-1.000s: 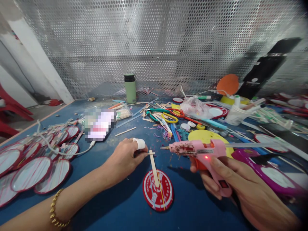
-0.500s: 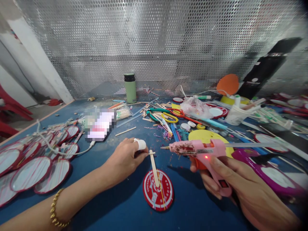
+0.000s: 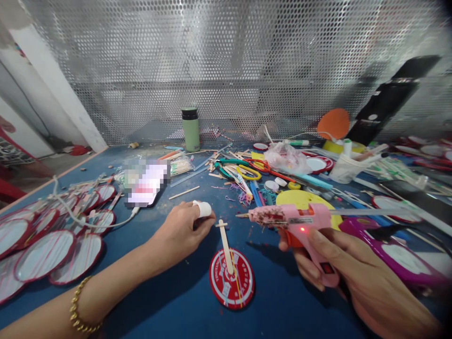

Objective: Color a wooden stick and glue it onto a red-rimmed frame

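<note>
My right hand (image 3: 339,263) is wrapped round the handle of a pink hot glue gun (image 3: 300,217), whose red light glows. Its nozzle points left, above the table and to the right of a wooden stick (image 3: 226,247). That stick lies on a red round lid (image 3: 233,292) with white lettering, and a short thin crosspiece (image 3: 222,225) sits across its far end. Just left of the crosspiece is my left hand (image 3: 187,228), thumb and fingers closed together, with nothing visible in them. A white wrap (image 3: 203,209) covers one finger.
Several red-rimmed discs (image 3: 45,256) are heaped at left, near a phone (image 3: 148,183) on a white cable. A green bottle (image 3: 191,129) stands at the back. Scissors (image 3: 247,169), loose sticks, a yellow disc (image 3: 300,197) and a white cup (image 3: 348,169) lie behind the glue gun.
My left hand has come off the crosspiece and shifted slightly left and up. The crosspiece stays on the stick. The glue gun is almost still. A person's arm appears at far left.
</note>
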Demonstrator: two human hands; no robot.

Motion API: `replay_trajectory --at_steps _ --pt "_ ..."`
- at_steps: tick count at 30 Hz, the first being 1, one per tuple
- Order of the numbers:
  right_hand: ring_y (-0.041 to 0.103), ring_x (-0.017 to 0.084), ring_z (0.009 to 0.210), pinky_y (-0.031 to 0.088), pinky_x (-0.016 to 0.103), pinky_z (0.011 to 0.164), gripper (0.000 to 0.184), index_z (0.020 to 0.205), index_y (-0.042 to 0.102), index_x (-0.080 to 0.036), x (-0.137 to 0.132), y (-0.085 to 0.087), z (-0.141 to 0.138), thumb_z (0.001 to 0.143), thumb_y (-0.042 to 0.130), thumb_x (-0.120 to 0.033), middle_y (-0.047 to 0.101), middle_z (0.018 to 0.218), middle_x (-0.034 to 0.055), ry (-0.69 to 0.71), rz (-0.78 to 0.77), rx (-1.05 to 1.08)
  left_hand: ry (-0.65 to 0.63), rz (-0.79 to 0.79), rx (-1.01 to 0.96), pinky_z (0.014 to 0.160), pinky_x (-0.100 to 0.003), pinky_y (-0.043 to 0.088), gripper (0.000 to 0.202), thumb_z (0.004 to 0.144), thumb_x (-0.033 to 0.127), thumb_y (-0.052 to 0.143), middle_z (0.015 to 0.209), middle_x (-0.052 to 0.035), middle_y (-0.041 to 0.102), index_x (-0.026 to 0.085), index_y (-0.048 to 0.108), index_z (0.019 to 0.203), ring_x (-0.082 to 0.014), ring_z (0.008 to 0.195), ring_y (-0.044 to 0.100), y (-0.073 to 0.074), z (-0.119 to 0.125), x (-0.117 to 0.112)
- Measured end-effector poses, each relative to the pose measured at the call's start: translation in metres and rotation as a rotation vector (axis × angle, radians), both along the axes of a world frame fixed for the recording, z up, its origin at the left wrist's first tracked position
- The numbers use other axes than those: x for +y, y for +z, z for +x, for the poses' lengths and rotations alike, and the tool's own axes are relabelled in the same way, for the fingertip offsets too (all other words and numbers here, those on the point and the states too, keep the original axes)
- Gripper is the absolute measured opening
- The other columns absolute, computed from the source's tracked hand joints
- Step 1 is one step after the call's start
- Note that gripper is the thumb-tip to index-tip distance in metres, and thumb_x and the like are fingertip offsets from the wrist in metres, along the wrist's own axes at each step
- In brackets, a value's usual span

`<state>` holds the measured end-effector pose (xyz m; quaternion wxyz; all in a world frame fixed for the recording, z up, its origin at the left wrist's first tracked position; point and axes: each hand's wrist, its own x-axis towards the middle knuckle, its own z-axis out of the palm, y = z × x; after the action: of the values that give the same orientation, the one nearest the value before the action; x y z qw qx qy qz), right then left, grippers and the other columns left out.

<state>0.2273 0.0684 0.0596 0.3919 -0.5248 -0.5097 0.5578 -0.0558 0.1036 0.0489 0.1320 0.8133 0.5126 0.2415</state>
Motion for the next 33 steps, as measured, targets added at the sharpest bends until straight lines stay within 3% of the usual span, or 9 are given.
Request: replay_trajectory --at_steps 7,15,20,24,29,33 --pt "0.035 0.009 0.049 0.031 0.022 0.047 0.049 0.084 0.069 -0.017 0.000 0.000 0.000 0.087 0.061 -0.066 0.046 0.054 -0.0035 0.051 -0.041 0.025 0.051 0.047 -0.101 0.072 -0.029 0.049 0.021 0.093 0.021 0.053 0.084 -0.0036 0.077 0.018 0.073 0.096 -0.0177 0.077 0.068 -0.001 -0.005 0.002" --pt "0.037 0.010 0.049 0.031 0.025 0.048 0.052 0.081 0.066 -0.017 -0.001 0.001 -0.001 0.082 0.064 -0.069 0.049 0.054 -0.0015 0.024 -0.024 0.044 0.097 0.077 -0.142 0.071 -0.029 0.051 0.019 0.091 0.024 0.055 0.084 -0.0032 0.076 0.019 0.073 0.097 -0.0166 0.074 0.068 0.001 -0.009 0.000" --pt "0.040 0.012 0.048 0.034 0.026 0.048 0.046 0.074 0.064 -0.018 -0.001 0.008 0.003 0.080 0.069 -0.064 0.050 0.052 -0.0008 -0.116 0.071 0.047 0.083 0.077 -0.129 0.072 -0.028 0.051 0.020 0.092 0.026 0.054 0.083 -0.0027 0.076 0.019 0.073 0.096 -0.0170 0.075 0.068 0.002 -0.010 -0.002" --pt "0.046 0.016 0.050 0.038 0.029 0.046 0.047 0.067 0.062 -0.019 -0.012 0.020 0.023 0.075 0.070 -0.065 0.058 0.056 0.0034 -0.251 0.171 -0.028 0.085 0.083 -0.154 0.072 -0.029 0.053 0.023 0.092 0.033 0.054 0.087 -0.0035 0.078 0.021 0.074 0.095 -0.0205 0.080 0.072 -0.001 -0.013 -0.003" --pt "0.052 0.017 0.060 0.044 0.029 0.056 0.040 0.071 0.066 -0.021 -0.041 0.034 0.052 0.088 0.064 -0.057 0.061 0.066 0.0030 -0.294 0.337 -0.337 0.089 0.120 -0.201 0.077 -0.032 0.057 0.024 0.088 0.043 0.058 0.091 -0.0016 0.080 0.027 0.076 0.094 -0.0248 0.087 0.075 -0.003 -0.016 -0.007" --pt "0.061 0.025 0.094 0.049 0.036 0.087 0.024 0.111 0.067 -0.027 -0.045 0.031 0.055 0.095 0.060 -0.042 0.067 0.103 0.0058 -0.247 0.621 -0.755 0.030 0.156 -0.205 0.077 -0.030 0.058 0.026 0.087 0.046 0.059 0.089 -0.0005 0.080 0.028 0.077 0.091 -0.0242 0.084 0.076 0.001 -0.017 -0.013"
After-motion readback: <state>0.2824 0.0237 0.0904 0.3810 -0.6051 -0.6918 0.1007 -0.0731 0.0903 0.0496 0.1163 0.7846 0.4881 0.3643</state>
